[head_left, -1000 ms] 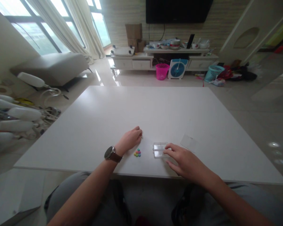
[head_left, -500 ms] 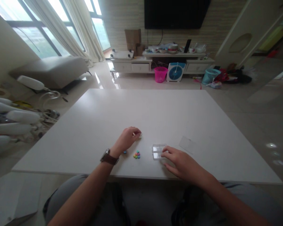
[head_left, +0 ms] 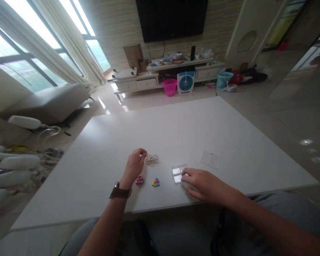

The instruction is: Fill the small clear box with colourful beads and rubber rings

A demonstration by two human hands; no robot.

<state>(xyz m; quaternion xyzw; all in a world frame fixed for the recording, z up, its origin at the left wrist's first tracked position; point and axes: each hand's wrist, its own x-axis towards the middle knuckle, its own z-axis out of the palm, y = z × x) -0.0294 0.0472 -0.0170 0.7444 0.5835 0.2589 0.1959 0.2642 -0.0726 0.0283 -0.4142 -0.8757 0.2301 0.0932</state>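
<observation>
My left hand (head_left: 134,164), with a watch on the wrist, pinches its fingertips together at the left edge of a loose pile of small pale hair ties (head_left: 152,160). Whatever sits between those fingertips is too small to make out. My right hand (head_left: 201,182) rests its curved fingers on the right edge of a clear plastic box (head_left: 177,171) with compartments; the thumb stays apart from it. Closer to me lie two little heaps of colourful small clips, one multicoloured (head_left: 156,182) and one mostly red and pink (head_left: 139,180), beside my left wrist.
A flat clear lid (head_left: 209,159) lies on the white table (head_left: 160,124) to the right of the box. Beyond the table are a pink basket (head_left: 170,88), a blue fan (head_left: 186,82) and a low cabinet (head_left: 133,84). White padded objects (head_left: 16,163) stand left of the table.
My left hand has moved left off the hair ties, and their pile now shows, as does the red and pink heap. The right hand stays at the box. The camera view has turned and tilted.
</observation>
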